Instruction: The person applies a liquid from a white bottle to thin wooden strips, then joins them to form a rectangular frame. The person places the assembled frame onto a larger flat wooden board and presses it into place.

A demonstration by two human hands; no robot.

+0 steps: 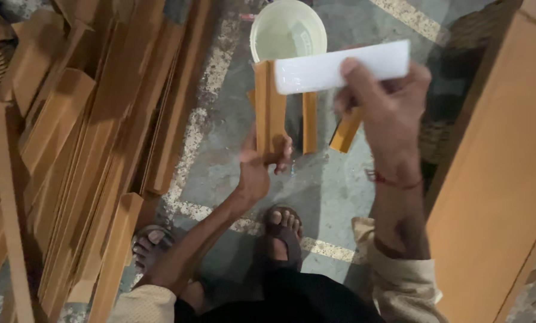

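1. Wooden strip (pixel 269 107), orange-brown and grooved along its length, stood upright over the floor (pixel 232 155), its lower end clamped in the grip of the left hand (pixel 262 164).
2. The right hand (pixel 387 101) had its grip closed on a flat white rectangular piece (pixel 339 67), thumb on top, with one end laid across the top of the wooden strip.
3. Two shorter wooden pieces (pixel 310 122) showed just behind, one upright, one slanting under the right hand.
4. A pale bucket (pixel 287 30) sat on the floor beyond them.
5. Stacked wooden mouldings (pixel 82 149) lay to the left; a large board (pixel 495 167) leaned on the right.
6. Sandalled feet (pixel 283 230) stood below.
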